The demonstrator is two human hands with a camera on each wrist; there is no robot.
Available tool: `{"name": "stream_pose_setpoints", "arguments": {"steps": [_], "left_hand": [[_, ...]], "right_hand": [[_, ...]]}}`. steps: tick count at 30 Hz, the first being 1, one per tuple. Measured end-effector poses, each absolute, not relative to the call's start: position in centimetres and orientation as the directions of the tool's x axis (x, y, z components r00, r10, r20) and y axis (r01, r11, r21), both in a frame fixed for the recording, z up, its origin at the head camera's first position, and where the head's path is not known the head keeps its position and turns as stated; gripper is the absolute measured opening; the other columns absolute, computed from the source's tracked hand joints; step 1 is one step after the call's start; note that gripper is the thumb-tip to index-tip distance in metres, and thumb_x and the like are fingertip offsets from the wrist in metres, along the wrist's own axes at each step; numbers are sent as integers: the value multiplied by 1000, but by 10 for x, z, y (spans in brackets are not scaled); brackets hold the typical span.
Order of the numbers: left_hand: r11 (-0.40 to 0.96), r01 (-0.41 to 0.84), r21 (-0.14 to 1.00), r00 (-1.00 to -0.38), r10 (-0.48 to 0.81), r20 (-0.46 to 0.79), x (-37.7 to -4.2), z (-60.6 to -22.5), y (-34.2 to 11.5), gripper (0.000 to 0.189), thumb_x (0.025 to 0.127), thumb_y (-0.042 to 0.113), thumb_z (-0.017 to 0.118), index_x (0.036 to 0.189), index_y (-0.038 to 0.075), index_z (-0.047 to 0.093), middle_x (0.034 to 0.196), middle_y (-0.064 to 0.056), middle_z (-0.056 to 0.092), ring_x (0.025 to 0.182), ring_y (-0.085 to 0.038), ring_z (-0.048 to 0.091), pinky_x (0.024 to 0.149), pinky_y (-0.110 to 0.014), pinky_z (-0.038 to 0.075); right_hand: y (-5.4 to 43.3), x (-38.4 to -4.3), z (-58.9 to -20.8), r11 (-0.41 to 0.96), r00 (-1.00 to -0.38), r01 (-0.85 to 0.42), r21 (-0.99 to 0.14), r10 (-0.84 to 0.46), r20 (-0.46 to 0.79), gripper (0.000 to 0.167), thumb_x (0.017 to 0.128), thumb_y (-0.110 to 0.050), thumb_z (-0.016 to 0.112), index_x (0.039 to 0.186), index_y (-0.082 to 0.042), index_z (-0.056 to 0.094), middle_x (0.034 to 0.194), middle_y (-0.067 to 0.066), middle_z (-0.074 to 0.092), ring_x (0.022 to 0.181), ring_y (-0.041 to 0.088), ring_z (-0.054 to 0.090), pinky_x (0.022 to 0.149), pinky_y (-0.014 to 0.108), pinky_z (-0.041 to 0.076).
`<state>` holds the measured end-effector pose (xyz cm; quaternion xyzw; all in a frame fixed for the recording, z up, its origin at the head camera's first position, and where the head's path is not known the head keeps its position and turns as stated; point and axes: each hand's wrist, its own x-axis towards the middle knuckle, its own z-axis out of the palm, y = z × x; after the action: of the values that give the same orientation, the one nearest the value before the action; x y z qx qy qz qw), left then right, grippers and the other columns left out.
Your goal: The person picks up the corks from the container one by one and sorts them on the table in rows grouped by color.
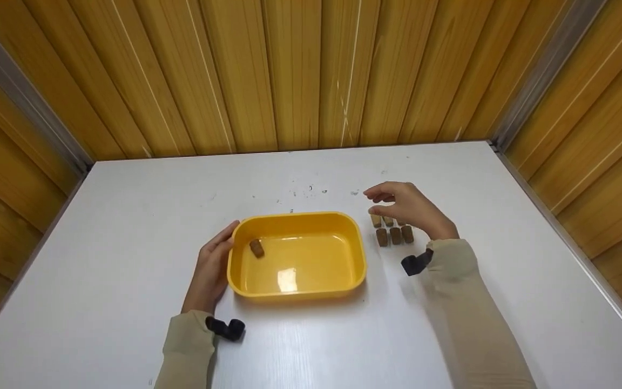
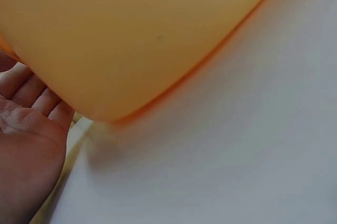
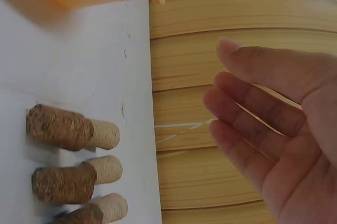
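Note:
A yellow plastic tub (image 1: 297,294) stands mid-table, with one brown cork (image 1: 257,248) inside near its left end. My left hand (image 1: 215,265) rests against the tub's left side, fingers lying along the outer wall; the left wrist view shows the palm (image 2: 31,139) beside that wall. To the right of the tub, cork pieces stand in two short rows: dark brown corks (image 1: 395,236) in front, paler corks (image 1: 376,220) behind. Over the back row hovers my right hand (image 1: 405,205), partly covering it. Its thumb and fingers are apart, holding nothing in the right wrist view.
The white table (image 1: 143,232) carries small dark marks beyond the tub. Wood-patterned panels (image 1: 289,75) wall in the back and both sides. A small black device (image 1: 227,328) is strapped at the left cuff, another (image 1: 416,263) at the right.

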<state>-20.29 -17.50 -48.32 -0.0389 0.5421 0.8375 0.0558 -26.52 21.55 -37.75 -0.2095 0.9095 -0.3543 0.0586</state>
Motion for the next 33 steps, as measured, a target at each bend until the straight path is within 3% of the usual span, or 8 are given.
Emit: {"name": "stream_pose_setpoints", "arguments": {"steps": [18, 33], "left_hand": [[-414, -143, 899, -990, 40, -138, -205, -483, -173, 46, 99, 10, 45, 144, 10, 44, 153, 0, 39, 141, -13, 35, 106, -21, 42], [-402, -121, 908, -992, 33, -118, -205, -484, -172, 46, 99, 10, 44, 145, 10, 43, 152, -1, 40, 141, -13, 36, 106, -21, 43]], "right_hand": [[143, -277, -366, 565, -809, -431, -703, -588, 23, 35, 88, -15, 68, 122, -7, 65, 121, 14, 66, 112, 27, 62, 101, 42, 50], [91, -283, -383, 526, -720, -454, -719, -692, -52, 35, 89, -13, 67, 123, -4, 64, 120, 16, 66, 109, 26, 63, 96, 36, 53]]}}
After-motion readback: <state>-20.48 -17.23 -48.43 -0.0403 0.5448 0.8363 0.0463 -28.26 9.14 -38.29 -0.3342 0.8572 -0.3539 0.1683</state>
